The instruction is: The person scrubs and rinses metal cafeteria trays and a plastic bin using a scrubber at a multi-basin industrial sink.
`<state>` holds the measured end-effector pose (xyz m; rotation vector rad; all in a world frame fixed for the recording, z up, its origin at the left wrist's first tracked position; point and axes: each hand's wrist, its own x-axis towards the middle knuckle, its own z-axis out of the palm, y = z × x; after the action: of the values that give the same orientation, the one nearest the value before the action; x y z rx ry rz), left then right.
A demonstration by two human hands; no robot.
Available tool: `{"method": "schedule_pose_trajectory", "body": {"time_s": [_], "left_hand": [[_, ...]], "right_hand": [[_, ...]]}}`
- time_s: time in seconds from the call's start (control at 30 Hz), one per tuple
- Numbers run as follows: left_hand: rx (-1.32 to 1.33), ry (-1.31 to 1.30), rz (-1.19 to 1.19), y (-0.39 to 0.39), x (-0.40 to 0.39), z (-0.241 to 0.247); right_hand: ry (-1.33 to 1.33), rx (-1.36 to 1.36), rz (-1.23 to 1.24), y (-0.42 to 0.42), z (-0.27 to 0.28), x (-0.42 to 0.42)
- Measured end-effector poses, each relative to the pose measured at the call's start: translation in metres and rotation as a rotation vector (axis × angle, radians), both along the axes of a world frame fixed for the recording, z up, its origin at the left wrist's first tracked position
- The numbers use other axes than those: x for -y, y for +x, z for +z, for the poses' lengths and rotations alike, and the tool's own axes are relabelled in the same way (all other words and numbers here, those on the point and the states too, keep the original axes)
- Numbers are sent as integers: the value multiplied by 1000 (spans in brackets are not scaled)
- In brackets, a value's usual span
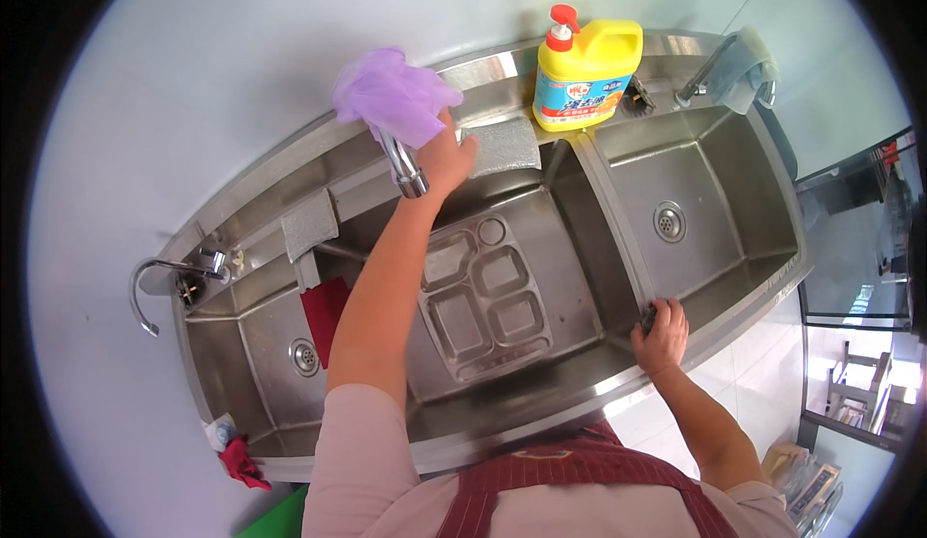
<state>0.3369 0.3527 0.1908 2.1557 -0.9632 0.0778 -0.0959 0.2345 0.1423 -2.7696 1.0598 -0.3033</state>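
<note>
My left hand (445,161) reaches across the middle basin to the base of the chrome faucet (402,168). Its fingers are partly hidden by the purple mesh cloth (398,92) draped over the faucet, so what they touch cannot be told. My right hand (665,336) rests at the front end of the right-hand divider, its fingers closed around a small dark scouring pad (649,316). Flat on the floor of the middle basin (572,277) lies a stainless steel compartment tray (481,295). No running water is visible.
A yellow dish soap jug (585,78) with a red pump stands behind the right divider. Grey cloths (501,148) lie on the back ledge. A dark red cloth (324,317) hangs over the left divider. Side faucets (177,266) stand at both ends, the right one wrapped in light mesh (744,71).
</note>
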Motion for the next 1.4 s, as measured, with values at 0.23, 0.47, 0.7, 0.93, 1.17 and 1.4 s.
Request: {"method": "schedule_pose_trajectory", "body": {"time_s": [0.23, 0.47, 0.7, 0.93, 1.17, 1.4], "left_hand": [[215, 193, 81, -12, 3, 8], [218, 240, -15, -5, -2, 7], [268, 231, -341, -9, -25, -17], [114, 146, -340, -28, -39, -51], [-1761, -608, 411, -121, -93, -97], [-2126, -1165, 560, -179, -102, -140]], "right_hand": [[0, 7, -12, -1, 0, 2], [-2, -6, -1, -1, -5, 5], [-15, -4, 4, -2, -6, 5], [-18, 23, 39, 2, -5, 4], [-12, 15, 23, -1, -8, 6], [-4, -2, 14, 2, -7, 4]]}}
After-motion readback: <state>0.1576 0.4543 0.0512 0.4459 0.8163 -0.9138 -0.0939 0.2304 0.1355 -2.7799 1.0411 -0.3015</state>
